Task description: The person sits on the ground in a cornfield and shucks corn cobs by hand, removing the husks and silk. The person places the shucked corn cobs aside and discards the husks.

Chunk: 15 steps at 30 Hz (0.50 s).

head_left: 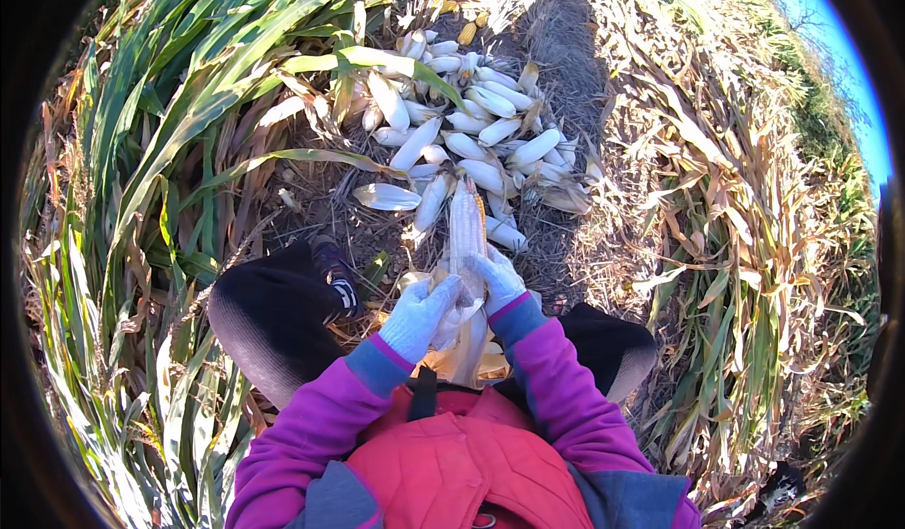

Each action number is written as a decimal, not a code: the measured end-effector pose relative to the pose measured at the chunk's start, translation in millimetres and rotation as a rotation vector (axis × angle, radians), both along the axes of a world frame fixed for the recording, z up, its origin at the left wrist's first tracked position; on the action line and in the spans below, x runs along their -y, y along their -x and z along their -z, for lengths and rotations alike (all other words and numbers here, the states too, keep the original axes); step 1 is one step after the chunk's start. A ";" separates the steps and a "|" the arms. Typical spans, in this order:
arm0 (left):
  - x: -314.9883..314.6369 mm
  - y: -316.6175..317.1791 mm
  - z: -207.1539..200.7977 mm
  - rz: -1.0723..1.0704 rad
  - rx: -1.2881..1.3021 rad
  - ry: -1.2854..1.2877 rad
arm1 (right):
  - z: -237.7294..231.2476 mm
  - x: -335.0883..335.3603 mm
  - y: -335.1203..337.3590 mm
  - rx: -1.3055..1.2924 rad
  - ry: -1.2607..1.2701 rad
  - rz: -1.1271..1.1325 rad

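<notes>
Between my knees I hold an ear of corn (467, 223) upright, its tip pointing away from me. Pale kernels show on its upper part, with a yellowish strip along the right side. Loosened husk hangs around its base and below my hands. My left hand (416, 320), in a white glove, is closed on the husk at the lower left of the ear. My right hand (497, 278), also gloved, wraps the ear's lower part from the right. The fingertips are partly hidden by husk.
A heap of pale corn ears still in husks (490, 123) lies just ahead, with a few bare yellow ears (467, 33) behind it. Green corn stalks (217, 76) lean in on the left; dry stalks (735, 208) lie along the right. A loose husk (386, 197) rests nearby.
</notes>
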State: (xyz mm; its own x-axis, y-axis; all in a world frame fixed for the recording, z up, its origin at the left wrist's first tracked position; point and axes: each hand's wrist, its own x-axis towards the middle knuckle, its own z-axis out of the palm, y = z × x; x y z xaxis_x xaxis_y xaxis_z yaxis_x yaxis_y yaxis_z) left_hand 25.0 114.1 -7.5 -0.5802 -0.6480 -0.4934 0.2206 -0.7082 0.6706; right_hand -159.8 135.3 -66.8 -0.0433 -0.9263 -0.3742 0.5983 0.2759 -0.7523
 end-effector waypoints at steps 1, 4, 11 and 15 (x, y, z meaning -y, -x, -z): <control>-0.9 -13.0 -1.0 0.120 0.030 0.018 | -7.9 4.0 4.4 0.087 0.014 0.065; -3.9 -33.3 29.7 0.067 0.230 0.300 | -7.2 17.7 36.2 0.176 0.081 0.279; 20.9 -48.4 46.0 -0.158 1.022 1.166 | -14.5 26.9 40.8 -0.248 0.192 0.526; 16.3 -18.5 40.6 0.292 0.074 0.086 | -11.8 20.1 13.8 -0.459 0.125 0.503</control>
State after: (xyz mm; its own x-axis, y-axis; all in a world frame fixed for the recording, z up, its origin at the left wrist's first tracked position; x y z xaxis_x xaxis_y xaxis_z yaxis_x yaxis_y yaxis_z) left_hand 43.5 97.8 -48.2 -0.7125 -0.5004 -0.4920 -0.0357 -0.6743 0.7376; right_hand -173.6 115.1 -55.0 -0.6079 -0.7868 -0.1071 0.2441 -0.0569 -0.9681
